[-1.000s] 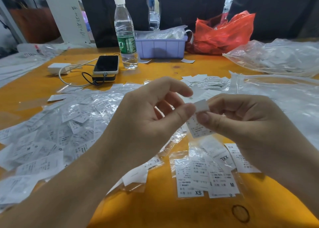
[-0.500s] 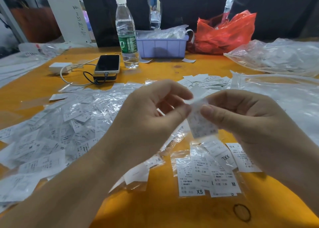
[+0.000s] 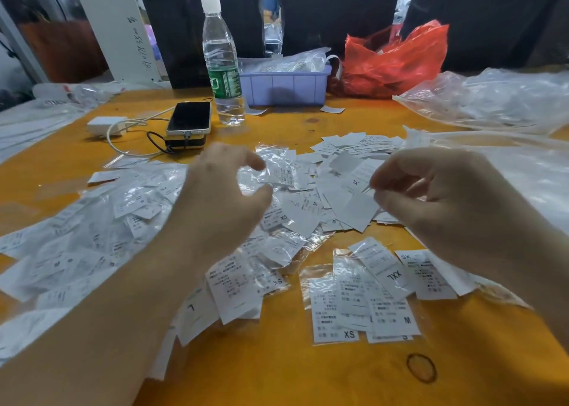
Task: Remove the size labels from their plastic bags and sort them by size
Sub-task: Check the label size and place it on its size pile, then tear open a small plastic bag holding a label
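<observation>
My left hand [image 3: 221,199] hovers over the heap of bagged size labels [image 3: 101,236], its index finger and thumb curled round a crinkled clear plastic bag [image 3: 272,173]. To its right, my right hand [image 3: 437,199] pinches a thin white size label [image 3: 367,189], seen edge-on at the fingertips. Between and beyond my hands lies a loose pile of bare labels [image 3: 345,202]. Several bagged labels marked XS, M and XXL [image 3: 363,298] sit on the orange table [image 3: 308,375] in front of my right hand.
At the back stand a water bottle [image 3: 222,64], a phone on a power bank [image 3: 189,119] with a white charger [image 3: 106,125], a purple bin [image 3: 284,87] and a red plastic bag [image 3: 397,61]. Large clear bags [image 3: 492,101] cover the right side.
My hands, which pinched one bagged label together, have pulled apart. The left went left and down with the bag; the right drew away with the label.
</observation>
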Tool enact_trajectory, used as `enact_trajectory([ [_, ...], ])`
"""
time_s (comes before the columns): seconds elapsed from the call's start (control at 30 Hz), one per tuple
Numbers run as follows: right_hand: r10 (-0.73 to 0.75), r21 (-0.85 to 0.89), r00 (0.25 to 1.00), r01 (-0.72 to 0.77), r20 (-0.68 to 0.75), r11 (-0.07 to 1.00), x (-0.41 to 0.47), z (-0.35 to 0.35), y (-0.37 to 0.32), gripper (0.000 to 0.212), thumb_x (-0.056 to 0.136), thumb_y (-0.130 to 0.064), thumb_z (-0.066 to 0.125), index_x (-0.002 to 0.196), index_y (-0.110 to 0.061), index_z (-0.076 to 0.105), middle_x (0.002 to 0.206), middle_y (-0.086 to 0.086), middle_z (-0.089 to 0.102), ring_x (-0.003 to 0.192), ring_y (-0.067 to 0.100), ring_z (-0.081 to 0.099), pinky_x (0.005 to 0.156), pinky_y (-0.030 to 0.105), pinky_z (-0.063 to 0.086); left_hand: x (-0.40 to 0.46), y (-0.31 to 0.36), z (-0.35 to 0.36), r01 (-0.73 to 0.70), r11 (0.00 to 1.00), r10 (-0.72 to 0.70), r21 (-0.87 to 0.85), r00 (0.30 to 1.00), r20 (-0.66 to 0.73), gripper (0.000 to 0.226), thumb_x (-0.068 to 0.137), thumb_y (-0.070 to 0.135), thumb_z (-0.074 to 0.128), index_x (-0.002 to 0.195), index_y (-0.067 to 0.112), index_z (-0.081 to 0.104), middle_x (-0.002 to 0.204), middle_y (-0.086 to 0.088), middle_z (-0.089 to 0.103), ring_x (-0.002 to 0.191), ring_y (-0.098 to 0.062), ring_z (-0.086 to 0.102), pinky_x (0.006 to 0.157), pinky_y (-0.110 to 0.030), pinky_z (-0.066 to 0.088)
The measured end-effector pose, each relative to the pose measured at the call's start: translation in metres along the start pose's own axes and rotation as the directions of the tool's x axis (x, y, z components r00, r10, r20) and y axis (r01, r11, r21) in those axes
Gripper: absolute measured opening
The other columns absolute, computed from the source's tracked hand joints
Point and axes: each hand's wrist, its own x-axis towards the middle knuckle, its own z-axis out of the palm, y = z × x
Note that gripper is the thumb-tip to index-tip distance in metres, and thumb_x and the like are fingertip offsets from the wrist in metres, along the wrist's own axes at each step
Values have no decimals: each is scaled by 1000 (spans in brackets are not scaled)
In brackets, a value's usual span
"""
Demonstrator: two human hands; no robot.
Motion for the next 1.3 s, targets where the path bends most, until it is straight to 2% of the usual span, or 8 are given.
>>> enact_trajectory([
  [0.23, 194, -358, 937, -82, 289, 930, 5, 20, 9, 46, 91, -44, 59, 134, -31, 51, 135, -10, 53, 123, 11, 47, 95, 31, 41, -12, 15, 22, -200, 963, 129, 179, 930, 343, 28, 94, 43, 55, 119, 33, 61, 131, 16, 47, 126, -8, 32, 97, -23, 27],
  [0.6, 42, -344, 977, 33, 209, 938, 13, 27, 13, 16, 94, -25, 58, 93, -16, 71, 90, -3, 67, 87, 17, 58, 78, 39, 53, -10, 8, 20, -179, 980, 134, 81, 910, 392, 21, 91, 40, 59, 112, 35, 63, 125, 19, 52, 123, -4, 40, 94, -22, 31],
  [0.77, -63, 4, 998, 63, 11, 998, 8, 19, 5, 13, 92, -16, 63, 84, -17, 73, 75, -3, 67, 67, 14, 59, 60, 33, 50, -11, 12, 17, -94, 989, 122, -111, 952, 282, 24, 90, 44, 60, 113, 40, 59, 116, 25, 53, 101, 7, 51, 76, -10, 34],
  [0.87, -28, 332, 999, 12, 42, 943, 3, 18, -7, 18, 92, -14, 62, 79, -24, 70, 68, -5, 67, 61, 11, 60, 53, 26, 49, -11, 18, 12, -66, 953, 152, -297, 949, 275, 32, 89, 54, 59, 115, 37, 61, 109, 24, 62, 100, 9, 56, 79, -14, 44],
  [0.97, -15, 400, 996, -21, 87, 916, 1, 18, -11, 18, 93, -13, 61, 80, -22, 69, 68, -5, 69, 58, 7, 61, 55, 22, 50, -13, 24, 9, -45, 899, 184, -435, 941, 284, 9, 92, 34, 63, 94, 29, 70, 87, 15, 71, 85, -2, 66, 71, -23, 54],
  [1.07, 22, 214, 980, -65, 200, 975, -1, 16, -7, 17, 94, -26, 58, 79, -27, 65, 68, -2, 68, 58, 18, 60, 52, 36, 49, -15, 25, 9, -40, 882, 183, -469, 947, 262, 11, 93, 24, 64, 85, 28, 71, 79, 12, 72, 75, -7, 67, 66, -27, 55],
  [1.13, 5, -7, 975, -3, 224, 1000, -4, 16, -6, 17, 94, -32, 56, 78, -30, 60, 69, -8, 65, 52, 8, 55, 45, 25, 39, -15, 25, 9, -22, 883, 162, -469, 952, 260, 12, 93, 23, 64, 84, 30, 69, 81, 15, 72, 76, -6, 67, 66, -29, 56],
  [1.3, 14, -300, 959, 75, 282, 951, -11, 9, -20, 32, 93, -50, 44, 121, -38, 55, 98, -23, 64, 90, 3, 60, 76, 31, 53, -15, 23, 7, 16, 879, 130, -476, 953, 272, 14, 94, 23, 62, 89, 36, 65, 81, 16, 72, 74, -16, 67, 65, -39, 56],
])
